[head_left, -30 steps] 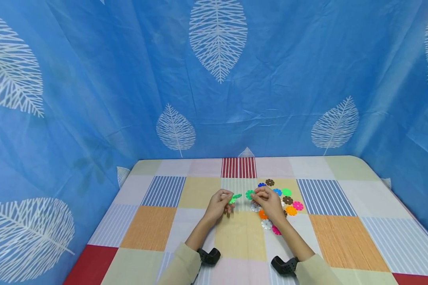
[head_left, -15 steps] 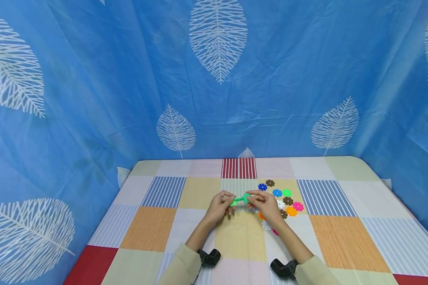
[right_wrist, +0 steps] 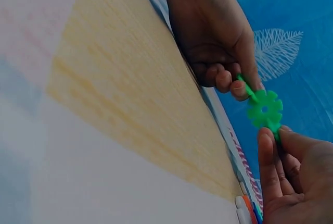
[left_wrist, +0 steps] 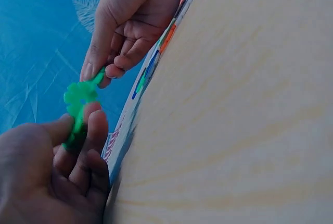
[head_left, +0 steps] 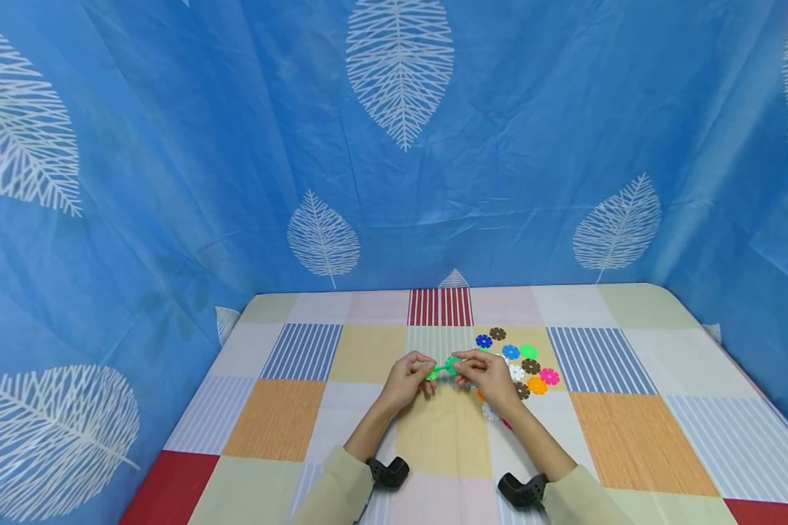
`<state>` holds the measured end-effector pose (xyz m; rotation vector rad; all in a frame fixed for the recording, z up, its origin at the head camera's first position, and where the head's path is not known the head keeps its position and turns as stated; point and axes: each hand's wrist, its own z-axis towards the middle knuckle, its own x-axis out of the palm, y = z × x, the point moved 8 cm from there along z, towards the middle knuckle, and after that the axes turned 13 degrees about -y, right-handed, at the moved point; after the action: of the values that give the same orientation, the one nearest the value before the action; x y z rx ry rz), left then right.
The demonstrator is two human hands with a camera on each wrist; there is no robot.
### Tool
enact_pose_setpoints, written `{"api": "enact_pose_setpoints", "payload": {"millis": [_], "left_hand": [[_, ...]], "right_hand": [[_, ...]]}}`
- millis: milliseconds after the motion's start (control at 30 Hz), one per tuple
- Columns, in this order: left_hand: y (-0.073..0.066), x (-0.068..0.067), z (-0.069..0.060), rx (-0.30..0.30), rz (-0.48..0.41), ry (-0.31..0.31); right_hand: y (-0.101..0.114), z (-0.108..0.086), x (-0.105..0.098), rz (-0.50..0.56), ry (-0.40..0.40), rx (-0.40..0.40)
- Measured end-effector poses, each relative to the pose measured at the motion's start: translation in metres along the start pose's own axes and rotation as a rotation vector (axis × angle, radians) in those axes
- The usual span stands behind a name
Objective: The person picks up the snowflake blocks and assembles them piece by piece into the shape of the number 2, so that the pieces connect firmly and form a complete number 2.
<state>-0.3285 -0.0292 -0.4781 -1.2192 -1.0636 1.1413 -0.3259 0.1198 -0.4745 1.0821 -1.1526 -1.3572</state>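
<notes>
Near the middle of the table, both hands hold a small chain of green notched plastic discs. My left hand (head_left: 405, 380) pinches a light green disc (head_left: 432, 374) between thumb and fingers. From it extends a green middle disc (right_wrist: 258, 113), its round hole and notches visible in the right wrist view. My right hand (head_left: 489, 375) pinches another green disc (head_left: 452, 364) between thumb and index finger, its edge touching the middle disc. Fingers cover parts of the outer discs. Whether the notches are fully slotted together I cannot tell.
Several loose notched discs lie right of the hands, among them a dark blue disc (head_left: 484, 341), a pink disc (head_left: 549, 376), an orange disc (head_left: 536, 386) and a white disc (head_left: 490, 412). My right forearm partly covers them. A blue leaf-patterned curtain (head_left: 400, 219) hangs behind the table.
My right hand has moved left with its green disc, bringing it against the piece in my left hand. Since half a second ago both hands have barely moved.
</notes>
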Motion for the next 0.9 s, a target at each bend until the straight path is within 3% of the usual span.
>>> {"api": "enact_pose_setpoints", "payload": {"millis": [233, 267, 467, 567, 733, 900], "left_hand": [[-0.006, 0.002, -0.002, 0.010, 0.137, -0.012], [-0.002, 0.003, 0.000, 0.007, 0.142, -0.009], [0.026, 0.006, 0.008, -0.002, 0.026, 0.064], [0.026, 0.004, 0.008, 0.001, -0.032, 0.058], [0.027, 0.001, 0.009, -0.029, -0.100, 0.020], [0.026, 0.000, 0.009, -0.049, -0.119, -0.007]], "right_hand": [[0.009, -0.001, -0.002, -0.052, 0.002, -0.075], [0.009, -0.002, -0.001, -0.058, 0.006, -0.082], [-0.004, 0.005, -0.002, -0.138, -0.015, -0.190], [-0.003, 0.007, -0.006, -0.247, -0.034, -0.288], [-0.002, 0.008, -0.016, -0.551, 0.010, -0.425], [-0.011, 0.008, -0.023, -0.709, 0.112, -0.412]]}}
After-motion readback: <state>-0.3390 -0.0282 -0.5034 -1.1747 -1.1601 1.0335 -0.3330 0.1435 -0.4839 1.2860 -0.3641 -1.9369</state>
